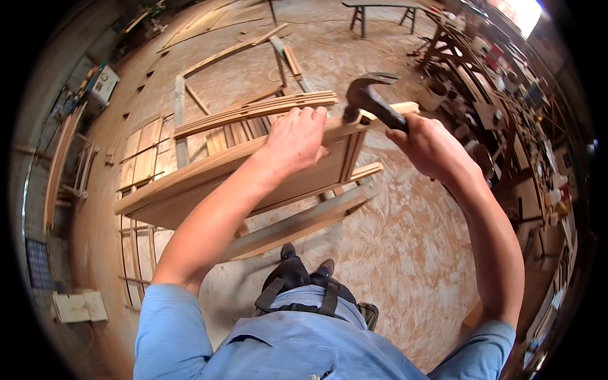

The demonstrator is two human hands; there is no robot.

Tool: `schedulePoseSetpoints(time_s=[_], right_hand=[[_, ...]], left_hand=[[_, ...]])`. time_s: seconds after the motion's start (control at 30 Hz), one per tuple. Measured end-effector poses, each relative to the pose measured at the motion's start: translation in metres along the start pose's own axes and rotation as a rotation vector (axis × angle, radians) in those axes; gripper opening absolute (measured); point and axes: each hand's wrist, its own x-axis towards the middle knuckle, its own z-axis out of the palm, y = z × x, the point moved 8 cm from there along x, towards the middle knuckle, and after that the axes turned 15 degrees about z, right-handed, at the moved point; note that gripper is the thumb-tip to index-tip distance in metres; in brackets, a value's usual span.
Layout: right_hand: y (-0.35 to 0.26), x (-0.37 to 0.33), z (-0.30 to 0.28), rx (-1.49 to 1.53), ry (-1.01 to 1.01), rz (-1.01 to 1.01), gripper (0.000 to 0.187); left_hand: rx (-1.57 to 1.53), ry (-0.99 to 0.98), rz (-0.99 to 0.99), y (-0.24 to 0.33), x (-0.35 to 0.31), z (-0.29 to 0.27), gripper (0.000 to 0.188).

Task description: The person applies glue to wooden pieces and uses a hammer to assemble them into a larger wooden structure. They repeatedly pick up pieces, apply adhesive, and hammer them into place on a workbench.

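Note:
My right hand [434,144] is closed around the handle of a claw hammer [366,95] with a dark metal head. The hammer's striking face is at the right end of a wooden panel [209,166], close to its upper corner; whether it touches the wood I cannot tell. The panel stands on its long edge, tilted, with a thick pale rail along the top. Over that rail my left hand [296,140] is wrapped, a little left of the hammer. Its thumb shows on the near side, while the fingertips are hidden behind the wood.
Thin wooden strips [253,115] lie stacked just beyond the panel. Below it runs a wooden beam [297,221], near my feet. A large frame [221,60] stands farther off. Crowded shelving and a bucket [434,94] line the right; a bench [380,6] is at the back.

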Motion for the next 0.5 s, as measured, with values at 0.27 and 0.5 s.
schedulePoseSetpoints(time_s=[0.27, 0.5], right_hand=[[-0.005, -0.002, -0.002, 0.026, 0.055, -0.030, 0.036], [-0.009, -0.007, 0.000, 0.042, 0.048, 0.005, 0.036]], left_hand=[[0.021, -0.254, -0.377, -0.095, -0.180, -0.063, 0.063], [0.078, -0.194, -0.355, -0.106, -0.208, -0.058, 0.047]])
